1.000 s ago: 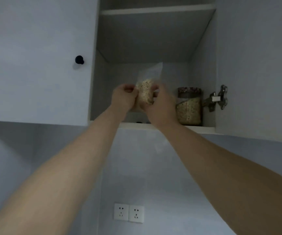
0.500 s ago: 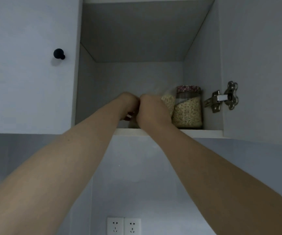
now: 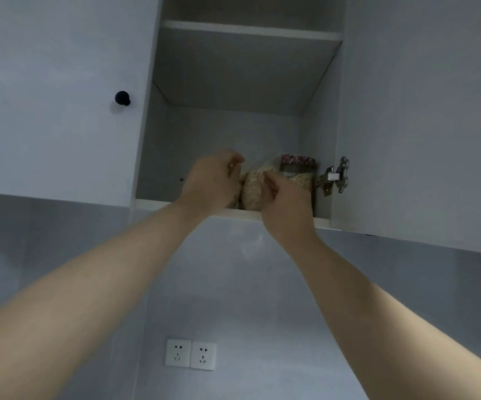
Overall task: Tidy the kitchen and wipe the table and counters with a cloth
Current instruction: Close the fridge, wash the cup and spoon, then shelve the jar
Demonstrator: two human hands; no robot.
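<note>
Curling over the top left of a clear plastic bag of pale oat flakes [image 3: 252,189], the fingers [image 3: 233,162] of the left hand [image 3: 213,181] hold it narrowly. The right hand [image 3: 286,204] meets the bag from the other side, its fingers [image 3: 269,178] bent in against the upper right edge. How far they close behind the bag is hidden. The bag stands upright on the bottom shelf [image 3: 158,204] of an open pale grey wall cupboard, near the front edge and between the two hands.

Just beside the bag, on its right, stands a glass jar with a dark red patterned lid [image 3: 297,170], part filled with similar flakes and partly covered by the right hand. Beyond the jar a metal hinge [image 3: 336,177] joins the cupboard's side wall to the open grey door [image 3: 424,116]. A white upper shelf [image 3: 250,29] crosses the cupboard above.

Left of the opening is a closed grey door [image 3: 45,111] with a round black knob [image 3: 122,98]. Both bare forearms reach up from the lower corners. On the grey wall below the cupboard sit two white wall sockets [image 3: 190,354], side by side.
</note>
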